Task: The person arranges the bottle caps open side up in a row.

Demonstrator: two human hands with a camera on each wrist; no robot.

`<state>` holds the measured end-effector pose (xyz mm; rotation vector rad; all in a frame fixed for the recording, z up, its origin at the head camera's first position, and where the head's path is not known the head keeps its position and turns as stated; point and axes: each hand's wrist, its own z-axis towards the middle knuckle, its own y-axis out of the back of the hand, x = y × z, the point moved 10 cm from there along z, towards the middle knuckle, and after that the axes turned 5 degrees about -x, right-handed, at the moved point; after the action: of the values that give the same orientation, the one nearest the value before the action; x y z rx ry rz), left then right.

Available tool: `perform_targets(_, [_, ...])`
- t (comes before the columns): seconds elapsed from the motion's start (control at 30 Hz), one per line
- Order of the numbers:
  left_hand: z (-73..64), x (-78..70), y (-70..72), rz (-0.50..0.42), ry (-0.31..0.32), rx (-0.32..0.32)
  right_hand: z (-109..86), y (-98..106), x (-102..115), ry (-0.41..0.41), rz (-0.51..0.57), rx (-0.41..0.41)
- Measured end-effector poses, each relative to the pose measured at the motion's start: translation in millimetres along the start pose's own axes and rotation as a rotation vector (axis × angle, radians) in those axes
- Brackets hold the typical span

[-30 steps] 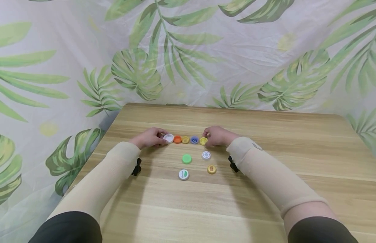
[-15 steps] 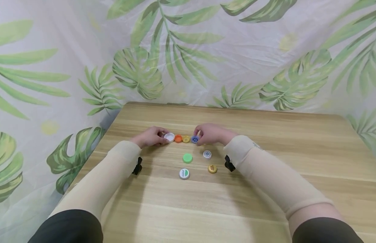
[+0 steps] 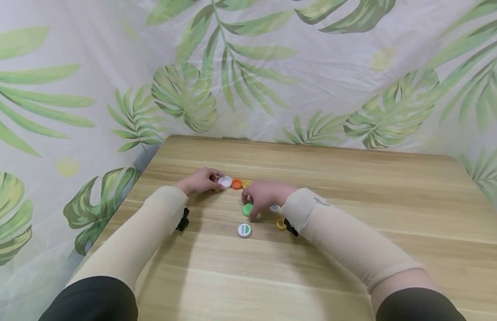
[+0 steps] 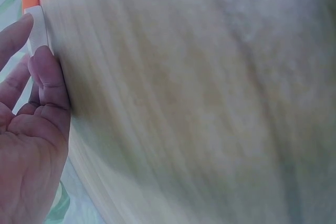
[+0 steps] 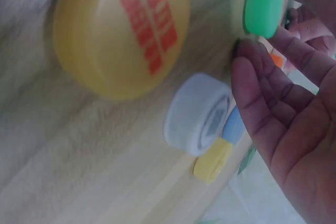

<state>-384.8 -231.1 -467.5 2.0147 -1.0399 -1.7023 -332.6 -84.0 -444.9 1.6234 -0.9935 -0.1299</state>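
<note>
My left hand (image 3: 202, 180) pinches a white bottle cap (image 3: 225, 182) at the left end of a row of caps. The left wrist view shows that cap's ribbed side (image 4: 38, 30) by the fingertips. My right hand (image 3: 266, 194) reaches over the table, thumb and forefinger on opposite edges of a green bottle cap (image 3: 247, 209). Beside the white cap lie an orange cap (image 3: 236, 183) and a gold-yellow cap (image 3: 246, 183). The right hand hides the rest of the row in the head view; a blue cap (image 5: 234, 127) and a yellow cap (image 5: 212, 163) show in the right wrist view.
Nearer the body lies a white cap with a green mark (image 3: 244, 230). A golden cap with red print (image 5: 121, 35) and a white cap with a grey logo (image 5: 197, 114) lie beneath the right wrist. A leaf-patterned cloth (image 3: 248, 67) hangs behind the wooden table (image 3: 240, 285).
My right hand has left the yellow cap at the row's right end, passed the blue one, and come left and nearer to the green cap. The left hand stays on the white cap.
</note>
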Motion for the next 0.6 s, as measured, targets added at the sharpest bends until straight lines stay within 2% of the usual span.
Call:
perform_targets(0.33, [1.0, -0.3, 0.9, -0.003, 0.003, -0.004, 9.0, -0.8, 3.9, 0.006, -0.073, -0.027])
perform_targets(0.5, [-1.0, 2.9, -2.1, -0.014, 0.003, 0.002, 8.9, -0.3, 3.0, -0.007, -0.045, -0.007])
perform_targets(0.6, [-0.7, 0.9, -0.9, -0.016, -0.004, 0.000, 6.9, 6.3, 1.6, -0.007, -0.029, -0.028])
